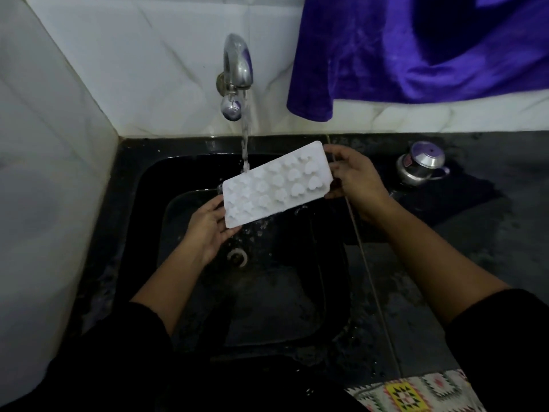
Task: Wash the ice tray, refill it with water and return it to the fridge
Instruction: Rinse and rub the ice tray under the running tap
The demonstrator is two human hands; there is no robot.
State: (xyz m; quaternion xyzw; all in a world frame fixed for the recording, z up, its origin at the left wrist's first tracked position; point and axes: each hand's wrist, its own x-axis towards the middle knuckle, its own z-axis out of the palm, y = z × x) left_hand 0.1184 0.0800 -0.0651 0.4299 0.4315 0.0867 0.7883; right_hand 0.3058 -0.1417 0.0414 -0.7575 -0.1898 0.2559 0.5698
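The white ice tray [277, 184], heart-shaped moulds showing, is held tilted over the black sink [133, 179] under the running tap [237, 66], whose stream strikes its far edge. The left grip [208, 230] pinches its left end and the right grip [353, 176] pinches its right end. A small steel pot [421, 166] stands on the wet counter [475, 233].

No text, label, brand or number can be read on anything here.

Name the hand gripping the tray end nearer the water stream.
The left hand; the right hand holds the ice tray's end away from the stream.
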